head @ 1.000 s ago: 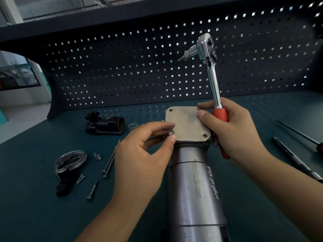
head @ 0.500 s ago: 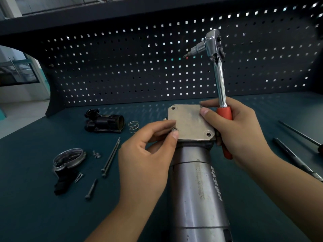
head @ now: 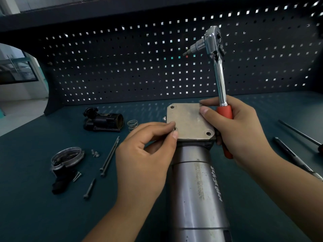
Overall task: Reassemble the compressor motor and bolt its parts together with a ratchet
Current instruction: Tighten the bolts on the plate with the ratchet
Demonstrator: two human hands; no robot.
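Our left hand (head: pixel 145 154) pinches a small bolt (head: pixel 175 129) at the near left corner of the flat, grey plate (head: pixel 188 123). Our right hand (head: pixel 239 130) grips the ratchet (head: pixel 218 67) by its red handle, shiny head up, thumb touching the plate. The plate sits on the round, smooth metal motor (head: pixel 197 186) in front of us.

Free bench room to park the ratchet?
Bare mat behind the right hand up to the pegboard, and the near left corner before the short bolt. Crowded left of the motor: long bolts, cap, spring.
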